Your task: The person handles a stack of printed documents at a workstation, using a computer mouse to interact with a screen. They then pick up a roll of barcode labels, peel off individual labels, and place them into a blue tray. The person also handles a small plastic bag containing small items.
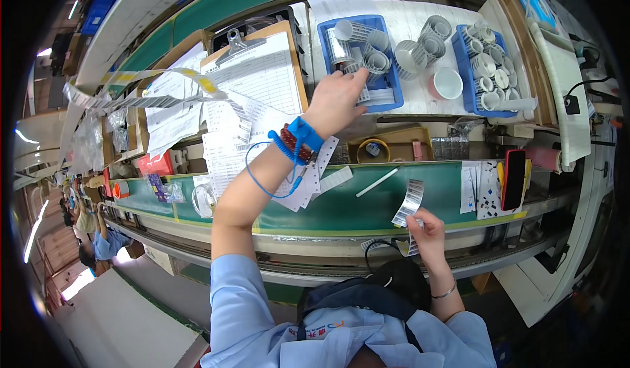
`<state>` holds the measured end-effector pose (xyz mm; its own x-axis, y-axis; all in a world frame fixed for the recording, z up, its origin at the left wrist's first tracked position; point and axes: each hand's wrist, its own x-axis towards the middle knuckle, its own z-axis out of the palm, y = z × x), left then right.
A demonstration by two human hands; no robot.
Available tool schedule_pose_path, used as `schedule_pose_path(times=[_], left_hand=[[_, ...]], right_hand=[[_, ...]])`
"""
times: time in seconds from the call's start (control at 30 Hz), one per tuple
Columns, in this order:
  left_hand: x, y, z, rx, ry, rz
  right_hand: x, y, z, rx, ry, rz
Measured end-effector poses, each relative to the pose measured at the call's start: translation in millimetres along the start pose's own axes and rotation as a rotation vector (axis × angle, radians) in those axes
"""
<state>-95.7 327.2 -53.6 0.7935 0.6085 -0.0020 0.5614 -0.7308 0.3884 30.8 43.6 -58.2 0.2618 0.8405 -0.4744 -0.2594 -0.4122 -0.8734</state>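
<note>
My left hand (pixel 338 99) reaches forward into a blue bin (pixel 391 99) of rolled label strips, its fingers touching a roll (pixel 373 63) at the bin's near side. A blue coiled wrist strap (pixel 303 135) circles that wrist, with its cord hanging down. My right hand (pixel 430 233) stays close to my body at the near edge of the green belt and pinches a short strip of white barcode labels (pixel 411 200).
A second blue bin (pixel 474 89) with small white rolls stands to the right, with loose rolls (pixel 426 40) and a white cup (pixel 448 82) between the bins. A clipboard (pixel 259 66), paper sheets and label strips lie left. A red phone (pixel 514 179) rests on the green belt (pixel 341 207).
</note>
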Motion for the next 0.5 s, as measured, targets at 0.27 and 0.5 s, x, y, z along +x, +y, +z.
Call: schedule_pose_path(times=[0.27,0.5], left_hand=[[1.1,22.8,17.0,-0.332,-0.044,-0.12],[-73.0,50.8,-49.9,-0.444,0.381,0.041]], right_hand=[[-7.0,-7.3,5.8,-0.04,-0.001,-0.018],[-18.6,-7.7,6.6,-0.052,-0.009,-0.052]])
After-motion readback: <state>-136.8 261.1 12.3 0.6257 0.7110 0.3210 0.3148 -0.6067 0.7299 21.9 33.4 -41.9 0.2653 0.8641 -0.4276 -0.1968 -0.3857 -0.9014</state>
